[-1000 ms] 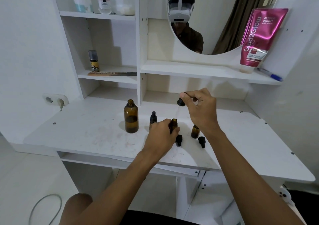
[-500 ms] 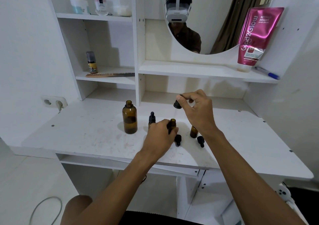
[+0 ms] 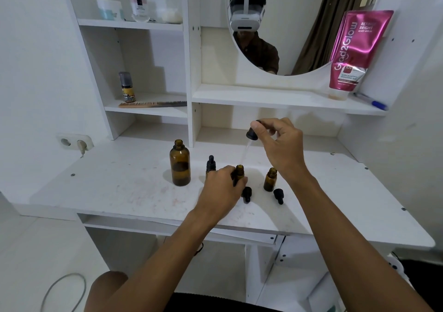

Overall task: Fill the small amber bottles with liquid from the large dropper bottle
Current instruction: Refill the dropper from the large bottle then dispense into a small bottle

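The large amber bottle (image 3: 180, 164) stands uncapped on the white desk (image 3: 124, 187), partly filled. My left hand (image 3: 221, 190) grips a small open amber bottle (image 3: 239, 172) standing on the desk. My right hand (image 3: 280, 144) pinches the black bulb of the large dropper (image 3: 251, 134), whose glass tube slants down toward that bottle's mouth. A second small open bottle (image 3: 270, 180) stands to the right. Behind my left hand is a third small bottle with its dropper cap (image 3: 211, 163) on. Two loose black dropper caps (image 3: 246, 193) (image 3: 278, 194) lie in front.
White shelves rise behind the desk, with a comb (image 3: 152, 104) and a small spray bottle (image 3: 127, 87) at left. A pink tube (image 3: 352, 53) and a blue pen (image 3: 374, 102) rest on the shelf below the round mirror (image 3: 299, 24). A wall socket (image 3: 75, 141) is at left.
My right hand has brought the dropper slightly down and left, so its tube tip now points nearer the held bottle's mouth. My left hand keeps its grip; the bottles have not moved.
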